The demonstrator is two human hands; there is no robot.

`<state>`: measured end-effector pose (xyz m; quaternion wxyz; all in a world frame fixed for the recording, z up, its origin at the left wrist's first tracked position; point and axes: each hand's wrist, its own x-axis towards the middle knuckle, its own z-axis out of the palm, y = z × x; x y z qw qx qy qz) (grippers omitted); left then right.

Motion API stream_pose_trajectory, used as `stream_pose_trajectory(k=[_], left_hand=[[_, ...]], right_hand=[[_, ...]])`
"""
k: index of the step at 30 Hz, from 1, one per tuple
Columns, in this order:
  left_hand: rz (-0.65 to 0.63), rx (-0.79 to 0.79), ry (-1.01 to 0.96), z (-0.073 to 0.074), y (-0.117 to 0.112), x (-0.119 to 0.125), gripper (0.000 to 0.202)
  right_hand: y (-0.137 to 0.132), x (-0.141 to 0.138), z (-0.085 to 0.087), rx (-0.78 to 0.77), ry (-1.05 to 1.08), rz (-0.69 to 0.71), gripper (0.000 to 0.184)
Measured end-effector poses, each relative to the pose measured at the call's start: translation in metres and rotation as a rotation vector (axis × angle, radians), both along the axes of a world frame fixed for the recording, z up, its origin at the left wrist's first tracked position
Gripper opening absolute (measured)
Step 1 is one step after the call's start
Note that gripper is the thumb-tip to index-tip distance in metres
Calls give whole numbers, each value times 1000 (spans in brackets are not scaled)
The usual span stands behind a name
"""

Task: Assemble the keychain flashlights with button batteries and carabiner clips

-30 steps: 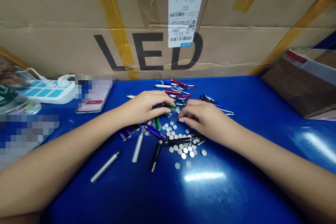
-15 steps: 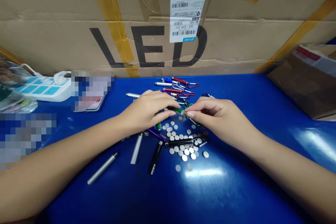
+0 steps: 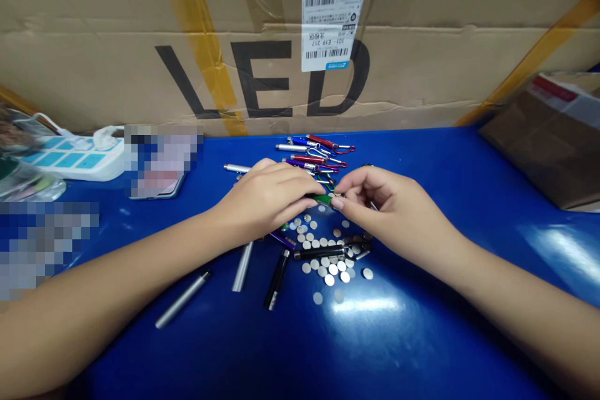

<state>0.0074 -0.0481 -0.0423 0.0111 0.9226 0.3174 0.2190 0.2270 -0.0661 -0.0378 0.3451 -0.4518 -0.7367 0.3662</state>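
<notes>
My left hand (image 3: 276, 194) is closed around a green flashlight tube (image 3: 322, 199), whose open end points right. My right hand (image 3: 382, 197) pinches at that end, thumb and forefinger on a small silvery button cell, mostly hidden by the fingertips. Below my hands lie many loose button cells (image 3: 330, 279), some overlapping. A black flashlight (image 3: 321, 252) with a clip rests across them. Nearby are a black tube (image 3: 276, 281), a silver tube (image 3: 242, 267), another silver tube (image 3: 182, 300) and a purple tube (image 3: 282, 239), partly under my left hand.
Several red, blue, purple and silver flashlights with carabiners (image 3: 319, 161) lie behind my hands. A white power strip (image 3: 89, 162) and a phone (image 3: 175, 190) sit at the left. A large cardboard box (image 3: 407, 69) stands behind; a brown package (image 3: 539, 144) is at the right.
My right fingertips have moved against the end of the green tube, with the cell now less visible. My left hand stays almost in place; the view has shifted slightly.
</notes>
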Motion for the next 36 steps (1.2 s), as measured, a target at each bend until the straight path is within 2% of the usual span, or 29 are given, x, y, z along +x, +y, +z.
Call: stream_pose_trajectory(k=[3,5,9,12,14,18,23,25,32,36], left_hand=[[8,-19,-14,0,1,-1,19],[7,-28,-32,0,1,-1,19],[12,-22,-24,-1,1,-1,19],[12,-22,-8,-2,2,-1,19],[15,-31,-14,-2,3,-2,19],[44,-27,-12,-3,7,-5,18],[56,-2,6,-6,10,-6,17],[54,6,-1,-7,10,-6,17],[46,16,1,-9,10,-7,17],[37,5,-6,-9,10,-7,17]], right_hand=[[-3,3,3,319,-167,34,4],[-3,6,4,496,-308,107,11],[-1,10,0,711,-558,203,22],[1,12,-3,805,-639,230,23],[2,13,-3,794,-597,212,22],[3,15,-1,615,-514,120,16],[3,9,-4,449,-537,274,13],[4,3,-7,399,-541,295,13],[6,-15,-16,322,-529,328,10],[7,-12,-13,329,-466,323,11]])
